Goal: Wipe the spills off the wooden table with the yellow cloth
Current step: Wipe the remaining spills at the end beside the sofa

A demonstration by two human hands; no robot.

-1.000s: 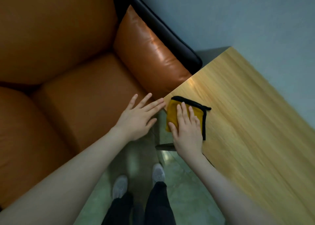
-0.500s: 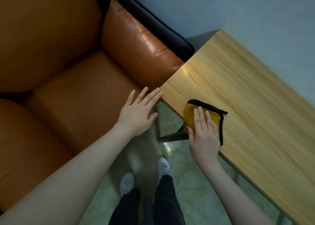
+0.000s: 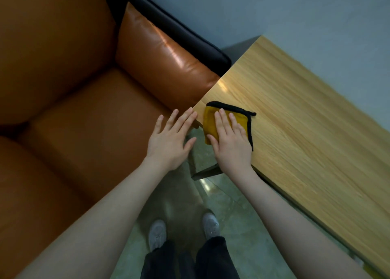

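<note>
Grey shoes (image 3: 157, 234) on greenish floor (image 3: 238, 221), nearest. Left hand (image 3: 168, 141) flat, fingers spread, holds nothing, fingertips near corner of wooden table (image 3: 306, 130). Right hand (image 3: 230, 145) flat, fingers straight, presses on yellow cloth (image 3: 211, 122). Cloth folded, black edge, lies at table corner, partly over the edge. Orange sofa (image 3: 73, 109) beyond, on left.

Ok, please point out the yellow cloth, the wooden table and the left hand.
yellow cloth (image 3: 209, 121): head view, bare left part.
wooden table (image 3: 306, 130): head view, bare top.
left hand (image 3: 168, 141): head view, its back.
</note>
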